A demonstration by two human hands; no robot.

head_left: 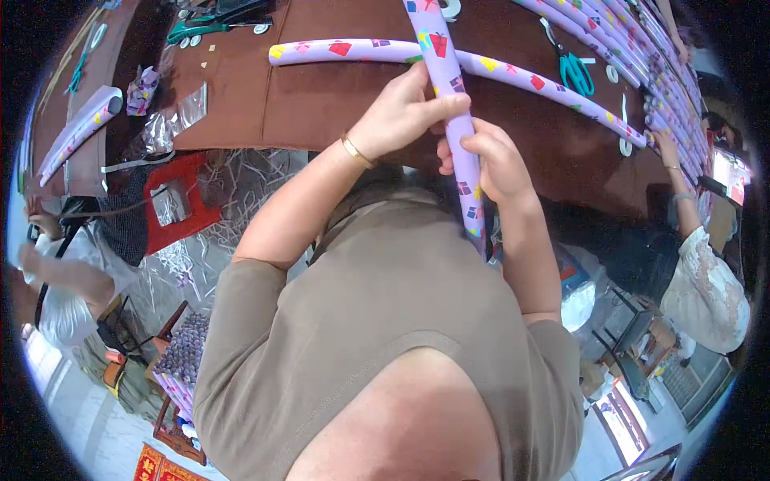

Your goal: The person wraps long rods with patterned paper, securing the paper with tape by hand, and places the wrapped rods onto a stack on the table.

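Note:
A lilac roll of wrapping paper (459,132) printed with coloured gift boxes stands steeply slanted in front of my chest, its lower end close to my shirt. My left hand (405,112) is closed around its upper middle, thumb across the front. Lower down, my right hand (499,159) grips the same roll from the other side, fingers curled. Behind it, a second lilac roll (345,52) lies across the brown table (233,104), partly hidden where the held roll crosses it.
Teal scissors (573,72) lie at right, near many stacked rolls (678,120). A co-worker's hand (664,148) is by the long roll's right end. At left are a tape dispenser (196,28), clear plastic (172,120), another roll (84,128) and a red stool (200,216) above paper shreds.

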